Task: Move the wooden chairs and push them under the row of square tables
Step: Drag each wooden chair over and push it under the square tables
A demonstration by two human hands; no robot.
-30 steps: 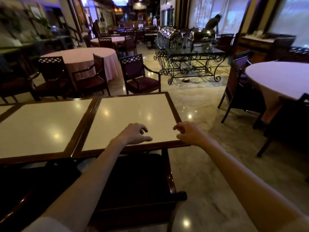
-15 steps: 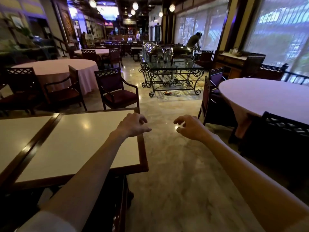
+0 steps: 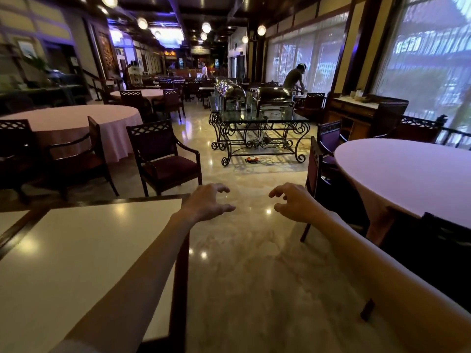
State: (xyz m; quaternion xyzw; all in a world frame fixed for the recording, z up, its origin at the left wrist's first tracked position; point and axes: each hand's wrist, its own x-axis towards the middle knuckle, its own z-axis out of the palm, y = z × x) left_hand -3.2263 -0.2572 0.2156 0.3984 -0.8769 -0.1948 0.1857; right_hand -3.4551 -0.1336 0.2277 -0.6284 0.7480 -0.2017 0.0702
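Observation:
A square table with a pale top and dark wooden rim fills the lower left; the edge of a second one shows at the far left. Beyond its far corner stands a dark wooden armchair with a maroon seat, facing right, out on the floor. My left hand hovers over the table's far right corner, fingers curled and apart, holding nothing. My right hand floats over the marble floor to the right of it, also empty with fingers spread. Neither hand touches a chair.
A round clothed table with dark chairs crowds the right. Another round table with chairs sits at the left. An iron buffet stand with chafing dishes blocks the middle distance. A person bends by the windows.
The view has swung right and lifted: the square tables slid left and the chair under the near edge left the frame. Both hands stayed outstretched, now over the table's corner and floor.

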